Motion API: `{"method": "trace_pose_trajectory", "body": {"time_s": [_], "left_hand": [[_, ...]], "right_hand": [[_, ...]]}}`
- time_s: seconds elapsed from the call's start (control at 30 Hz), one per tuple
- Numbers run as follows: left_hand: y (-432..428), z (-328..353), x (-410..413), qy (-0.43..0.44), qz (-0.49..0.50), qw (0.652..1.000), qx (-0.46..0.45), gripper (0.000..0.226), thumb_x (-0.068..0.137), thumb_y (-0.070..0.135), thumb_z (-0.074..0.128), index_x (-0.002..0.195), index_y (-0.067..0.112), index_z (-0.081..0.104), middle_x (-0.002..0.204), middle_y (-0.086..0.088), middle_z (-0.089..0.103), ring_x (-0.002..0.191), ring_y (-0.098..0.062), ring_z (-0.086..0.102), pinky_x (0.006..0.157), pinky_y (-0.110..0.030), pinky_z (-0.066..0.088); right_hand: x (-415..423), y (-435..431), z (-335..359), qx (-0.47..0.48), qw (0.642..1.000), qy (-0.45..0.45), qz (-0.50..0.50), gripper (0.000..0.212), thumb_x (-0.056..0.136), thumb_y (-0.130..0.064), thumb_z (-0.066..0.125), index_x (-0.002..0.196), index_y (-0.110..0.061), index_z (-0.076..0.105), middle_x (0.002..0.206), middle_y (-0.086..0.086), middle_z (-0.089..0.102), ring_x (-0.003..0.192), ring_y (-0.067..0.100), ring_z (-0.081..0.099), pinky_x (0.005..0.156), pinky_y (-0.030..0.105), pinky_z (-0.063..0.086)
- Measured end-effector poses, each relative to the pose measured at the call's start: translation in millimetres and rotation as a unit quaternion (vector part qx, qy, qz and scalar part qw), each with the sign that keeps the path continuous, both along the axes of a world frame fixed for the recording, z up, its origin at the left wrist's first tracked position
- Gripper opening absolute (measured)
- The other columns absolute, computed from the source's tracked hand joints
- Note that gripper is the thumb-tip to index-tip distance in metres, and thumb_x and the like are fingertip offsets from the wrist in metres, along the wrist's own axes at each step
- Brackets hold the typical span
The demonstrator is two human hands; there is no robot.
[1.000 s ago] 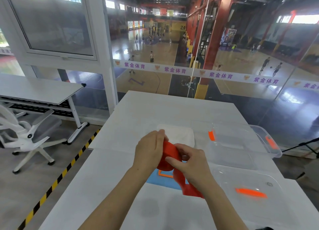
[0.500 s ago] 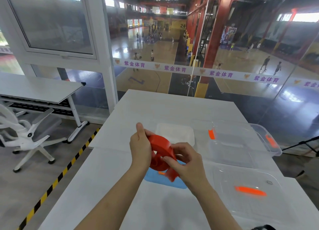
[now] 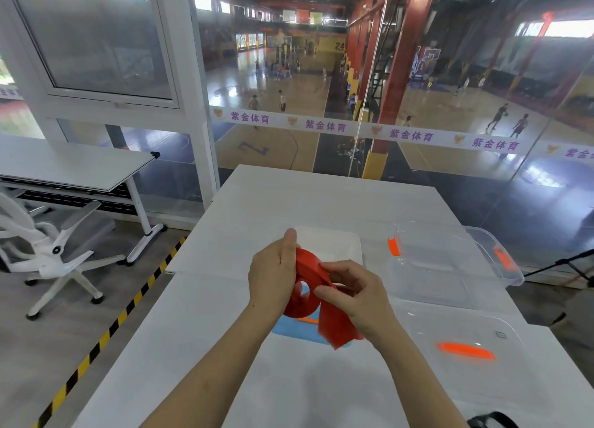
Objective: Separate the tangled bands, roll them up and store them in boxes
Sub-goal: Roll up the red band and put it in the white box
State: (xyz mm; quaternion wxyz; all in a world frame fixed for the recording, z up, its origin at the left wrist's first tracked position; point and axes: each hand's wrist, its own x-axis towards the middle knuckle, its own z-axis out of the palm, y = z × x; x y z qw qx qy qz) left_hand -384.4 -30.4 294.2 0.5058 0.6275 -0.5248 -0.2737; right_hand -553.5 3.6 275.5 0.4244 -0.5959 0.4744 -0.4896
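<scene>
Red band (image 3: 303, 299): partly rolled coil with an open centre, held above the near middle of the table (image 3: 321, 199), over a blue flat item (image 3: 294, 329); a loose tail hangs down on its right.
Left hand (image 3: 273, 276): curled round the coil's left side, thumb raised at its top edge.
Right hand (image 3: 356, 296): thumb and fingers pinch the band where the tail leaves the coil.
Table edges: left edge borders the floor's yellow-black tape (image 3: 128, 305); far edge meets the glass wall.
Open room: table surface left of the hands and beyond the white tray (image 3: 337, 244).
Right side: clear box (image 3: 511, 275), with a clear lid (image 3: 466, 328) nearer.
</scene>
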Motion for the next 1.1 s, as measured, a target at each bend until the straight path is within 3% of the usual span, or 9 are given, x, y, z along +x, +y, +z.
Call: {"method": "trace_pose_trajectory", "body": {"time_s": [0.17, 0.3, 0.47, 0.53, 0.6, 0.77, 0.9, 1.0, 1.1], "left_hand": [[-16, 18, 13, 0.107, 0.041, 0.992, 0.057, 0.064, 0.107, 0.052, 0.030, 0.087, 0.009, 0.072, 0.082, -0.013, 0.073, 0.084, -0.024, 0.067, 0.079, -0.039, 0.052], [-30, 29, 28, 0.163, 0.058, 0.984, 0.052, 0.069, 0.106, 0.055, 0.029, 0.083, 0.009, 0.075, 0.083, -0.013, 0.076, 0.087, -0.027, 0.070, 0.084, -0.040, 0.052], [-35, 34, 35, 0.219, 0.062, 0.971, 0.072, 0.069, 0.107, 0.058, 0.030, 0.091, 0.008, 0.075, 0.090, -0.014, 0.077, 0.089, -0.026, 0.071, 0.068, -0.033, 0.049], [-35, 33, 35, 0.247, 0.056, 0.964, 0.079, 0.068, 0.106, 0.061, 0.030, 0.089, 0.012, 0.073, 0.092, -0.014, 0.077, 0.091, -0.028, 0.072, 0.075, -0.037, 0.054], [-34, 32, 35, 0.268, 0.053, 0.958, 0.084, 0.067, 0.105, 0.063, 0.030, 0.088, 0.014, 0.073, 0.093, -0.014, 0.077, 0.093, -0.029, 0.073, 0.087, -0.044, 0.058], [-33, 33, 43, 0.284, 0.098, 0.950, 0.082, 0.064, 0.106, 0.062, 0.030, 0.087, 0.017, 0.070, 0.093, -0.013, 0.076, 0.097, -0.029, 0.072, 0.094, -0.047, 0.056], [-33, 30, 56, 0.207, 0.128, 0.968, 0.054, 0.064, 0.108, 0.056, 0.025, 0.081, 0.017, 0.069, 0.084, -0.011, 0.072, 0.093, -0.027, 0.069, 0.091, -0.044, 0.052], [-33, 24, 61, 0.164, 0.139, 0.975, 0.054, 0.068, 0.107, 0.056, 0.024, 0.086, 0.013, 0.072, 0.085, -0.013, 0.072, 0.090, -0.026, 0.068, 0.097, -0.049, 0.053], [-31, 20, 60, 0.164, 0.140, 0.975, 0.056, 0.067, 0.109, 0.054, 0.023, 0.092, 0.011, 0.072, 0.087, -0.013, 0.071, 0.086, -0.022, 0.065, 0.096, -0.046, 0.051]], "right_hand": [[-19, 4, -16, 0.014, 1.000, 0.022, -0.014, 0.021, 0.090, -0.004, 0.080, 0.099, -0.023, 0.081, 0.097, 0.000, 0.081, 0.091, 0.017, 0.078, 0.083, 0.035, 0.061], [-24, 5, -31, 0.024, 0.999, 0.038, -0.003, 0.019, 0.095, -0.011, 0.076, 0.100, -0.030, 0.079, 0.103, 0.000, 0.080, 0.100, 0.019, 0.076, 0.096, 0.046, 0.060], [-27, 4, -33, 0.018, 0.997, 0.065, 0.048, 0.043, 0.091, -0.009, 0.055, 0.125, -0.030, 0.069, 0.126, -0.008, 0.074, 0.126, 0.016, 0.066, 0.110, 0.036, 0.050], [-27, 1, -34, 0.022, 0.994, 0.083, 0.066, 0.053, 0.087, -0.004, 0.049, 0.130, -0.030, 0.066, 0.131, -0.010, 0.071, 0.130, 0.015, 0.064, 0.113, 0.034, 0.047], [-27, -1, -37, 0.032, 0.993, 0.086, 0.075, 0.051, 0.090, -0.001, 0.052, 0.130, -0.029, 0.066, 0.132, -0.009, 0.072, 0.130, 0.014, 0.064, 0.113, 0.033, 0.046], [-31, -3, -41, 0.048, 0.995, 0.085, 0.027, 0.019, 0.094, -0.003, 0.073, 0.099, -0.021, 0.075, 0.100, -0.003, 0.078, 0.098, 0.012, 0.074, 0.092, 0.031, 0.056], [-32, -6, -43, 0.010, 0.989, 0.061, -0.137, 0.030, 0.089, -0.002, 0.076, 0.079, -0.030, 0.071, 0.079, -0.007, 0.074, 0.063, 0.014, 0.063, 0.065, 0.033, 0.052], [-35, -11, -46, -0.030, 0.980, 0.027, -0.195, 0.042, 0.090, 0.006, 0.069, 0.078, -0.034, 0.064, 0.089, -0.003, 0.069, 0.065, 0.032, 0.063, 0.060, 0.044, 0.050], [-33, -11, -43, -0.047, 0.980, 0.040, -0.189, 0.044, 0.088, 0.008, 0.071, 0.079, -0.034, 0.061, 0.093, -0.005, 0.066, 0.067, 0.025, 0.063, 0.063, 0.045, 0.055]]}}
